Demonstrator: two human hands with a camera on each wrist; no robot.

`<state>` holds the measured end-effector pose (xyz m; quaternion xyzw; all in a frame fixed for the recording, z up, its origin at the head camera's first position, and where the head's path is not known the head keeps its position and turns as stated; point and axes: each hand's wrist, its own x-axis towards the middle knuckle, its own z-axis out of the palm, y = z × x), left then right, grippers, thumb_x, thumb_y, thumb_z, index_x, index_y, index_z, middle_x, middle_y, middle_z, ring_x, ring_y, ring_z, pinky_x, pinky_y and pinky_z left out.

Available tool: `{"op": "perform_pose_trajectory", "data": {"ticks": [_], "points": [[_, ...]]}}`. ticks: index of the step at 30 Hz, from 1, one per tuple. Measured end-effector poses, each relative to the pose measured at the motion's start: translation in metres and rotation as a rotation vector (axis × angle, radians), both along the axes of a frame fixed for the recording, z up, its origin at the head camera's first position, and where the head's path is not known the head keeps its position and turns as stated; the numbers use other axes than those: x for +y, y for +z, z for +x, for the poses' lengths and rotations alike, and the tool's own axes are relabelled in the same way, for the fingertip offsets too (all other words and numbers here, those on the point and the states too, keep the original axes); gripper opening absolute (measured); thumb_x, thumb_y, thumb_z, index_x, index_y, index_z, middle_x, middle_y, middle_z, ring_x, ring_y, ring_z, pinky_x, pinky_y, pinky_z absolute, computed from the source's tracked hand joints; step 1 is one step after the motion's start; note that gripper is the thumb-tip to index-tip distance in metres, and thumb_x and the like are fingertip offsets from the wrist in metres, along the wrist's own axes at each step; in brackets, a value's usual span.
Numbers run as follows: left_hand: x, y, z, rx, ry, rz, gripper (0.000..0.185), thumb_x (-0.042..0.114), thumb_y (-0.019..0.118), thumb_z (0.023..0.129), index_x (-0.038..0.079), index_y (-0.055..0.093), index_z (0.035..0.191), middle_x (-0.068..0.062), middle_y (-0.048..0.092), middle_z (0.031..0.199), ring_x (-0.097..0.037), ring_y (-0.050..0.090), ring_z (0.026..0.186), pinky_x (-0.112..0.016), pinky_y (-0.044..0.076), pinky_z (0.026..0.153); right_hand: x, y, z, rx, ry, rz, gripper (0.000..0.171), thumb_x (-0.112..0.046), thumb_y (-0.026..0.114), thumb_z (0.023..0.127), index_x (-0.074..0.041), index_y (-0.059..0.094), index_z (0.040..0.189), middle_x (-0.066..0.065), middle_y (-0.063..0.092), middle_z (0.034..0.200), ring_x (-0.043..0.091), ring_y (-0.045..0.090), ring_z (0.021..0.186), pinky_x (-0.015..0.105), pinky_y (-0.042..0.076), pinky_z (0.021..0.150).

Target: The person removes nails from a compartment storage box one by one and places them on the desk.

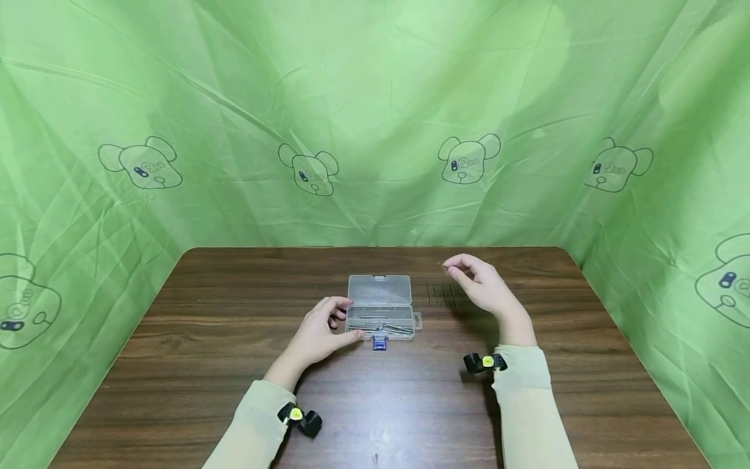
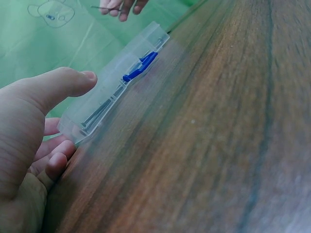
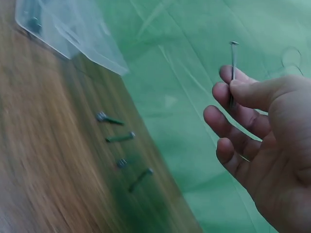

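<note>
A clear plastic box [image 1: 379,319] stands on the table with its lid [image 1: 379,289] folded back; long metal nails [image 1: 397,329] lie in it. Around the left end of the box, my left hand [image 1: 319,331] holds it, thumb by the front corner and fingers at the side. My right hand [image 1: 477,283] is raised over the table, right of the box. Between thumb and fingertips it pinches one nail [image 3: 233,68], flat head up in the right wrist view. Below that hand, several nails [image 1: 445,296] lie side by side on the wood.
The brown wooden table [image 1: 234,365] ends at a green cloth backdrop [image 1: 387,130] behind and at the sides. A blue latch [image 1: 379,343] sticks out from the box's front, and a clear hanging tab [image 1: 418,320] from its right end.
</note>
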<state>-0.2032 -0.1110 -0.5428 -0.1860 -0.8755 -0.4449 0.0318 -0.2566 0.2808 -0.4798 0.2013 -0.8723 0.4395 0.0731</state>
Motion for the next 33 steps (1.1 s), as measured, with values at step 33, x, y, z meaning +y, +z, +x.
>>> {"op": "perform_pose_trajectory", "data": {"ticks": [33], "points": [[0.0, 0.001, 0.0, -0.014, -0.001, 0.016, 0.067, 0.036, 0.098, 0.082, 0.011, 0.069, 0.136, -0.002, 0.068, 0.113, -0.015, 0.062, 0.09, -0.032, 0.054, 0.083, 0.036, -0.039, -0.002, -0.236, -0.209, 0.172, 0.024, -0.024, 0.075, 0.104, -0.005, 0.078, 0.119, 0.001, 0.079, 0.094, 0.014, 0.07, 0.087, 0.043, 0.051, 0.09]]}}
